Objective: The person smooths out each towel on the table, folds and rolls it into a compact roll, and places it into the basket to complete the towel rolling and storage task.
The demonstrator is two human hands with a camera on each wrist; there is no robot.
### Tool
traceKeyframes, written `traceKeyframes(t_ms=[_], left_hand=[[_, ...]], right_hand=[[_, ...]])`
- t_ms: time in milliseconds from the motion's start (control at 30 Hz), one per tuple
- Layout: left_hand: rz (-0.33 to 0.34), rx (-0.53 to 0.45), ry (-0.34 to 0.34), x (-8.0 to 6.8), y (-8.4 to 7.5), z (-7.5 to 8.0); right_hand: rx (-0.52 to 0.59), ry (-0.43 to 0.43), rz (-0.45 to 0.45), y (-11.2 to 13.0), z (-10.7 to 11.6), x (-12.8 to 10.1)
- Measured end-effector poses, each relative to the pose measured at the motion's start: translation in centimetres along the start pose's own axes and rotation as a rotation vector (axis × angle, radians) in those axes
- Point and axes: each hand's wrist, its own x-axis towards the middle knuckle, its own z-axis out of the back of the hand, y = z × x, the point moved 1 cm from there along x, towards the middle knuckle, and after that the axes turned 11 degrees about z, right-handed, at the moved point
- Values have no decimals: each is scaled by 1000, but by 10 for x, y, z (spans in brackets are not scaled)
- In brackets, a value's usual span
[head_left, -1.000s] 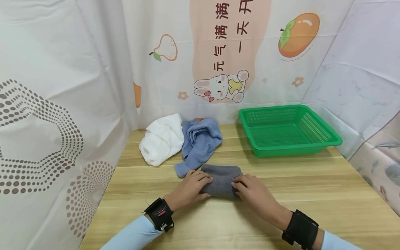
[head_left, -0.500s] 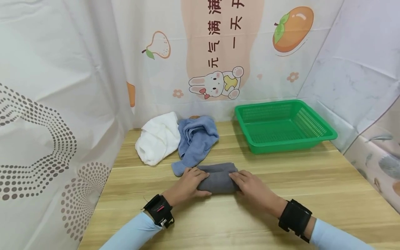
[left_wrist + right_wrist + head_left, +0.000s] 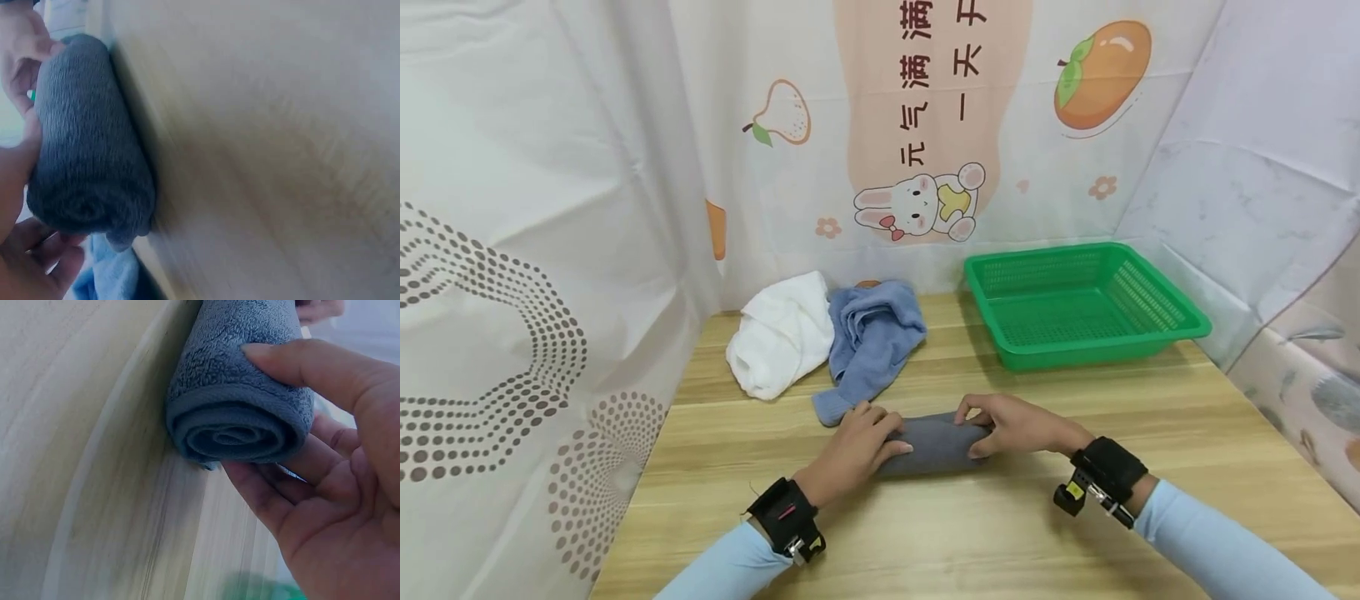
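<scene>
A dark grey towel [image 3: 936, 446], rolled into a thick cylinder, lies crosswise on the wooden table. My left hand [image 3: 856, 450] holds its left end, thumb on the near side and fingers behind. At the other end my right hand [image 3: 1018, 425] grips the roll between thumb and fingers. Spiral layers show at the towel's end [image 3: 234, 434] in the right wrist view, with my thumb [image 3: 281, 359] on the roll. The left wrist view shows the other coiled end of the towel [image 3: 94, 203], where a small bit of cloth sticks out at the bottom.
Behind the left hand lie a crumpled blue towel [image 3: 880, 329] and a bunched white towel [image 3: 782, 333]. A green plastic basket [image 3: 1086, 342] stands at the back right. Printed curtains [image 3: 820, 183] enclose the table [image 3: 737, 450] at the back and sides.
The grey towel's flat far flap has been rolled up into the cylinder. My right hand has turned from lying over the towel to gripping its right end between thumb and fingers.
</scene>
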Motion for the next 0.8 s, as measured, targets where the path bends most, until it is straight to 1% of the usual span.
traceKeyframes(t_ms=[67, 133, 233, 300, 367, 433, 533, 567, 633, 667, 700, 733, 800], left_hand=[[-27, 54, -38, -3, -2, 0], [-48, 117, -46, -7, -3, 0], [-65, 171, -16, -8, -2, 0], [-69, 175, 6, -7, -2, 1], [-59, 132, 34, -5, -1, 2], [-36, 63, 72, -2, 0, 3], [29, -84, 161, 2, 3, 5], [56, -126, 190, 3, 5, 5], [108, -197, 239, 6, 7, 5], [127, -221, 257, 7, 8, 5], [140, -234, 269, 8, 10, 5], [149, -240, 274, 10, 11, 5], [163, -244, 278, 12, 12, 6]], right_hand=[[-47, -21, 26, -2, -2, 0], [-123, -47, 71, -2, -5, 0], [-246, -87, 120, -2, -10, 0], [-289, -101, 128, -1, -12, -1], [-316, -105, 114, -1, -12, -1], [-303, -92, 89, -2, -11, -1], [-192, -58, 16, -4, -9, -1], [-140, -50, -16, -4, -8, -1], [-78, -46, -59, -4, -8, 0], [-94, -53, -54, -3, -9, 2], [-140, -71, -34, -2, -11, 3], [-211, -98, 7, 0, -13, 5], [-422, -164, 133, 5, -20, 9]])
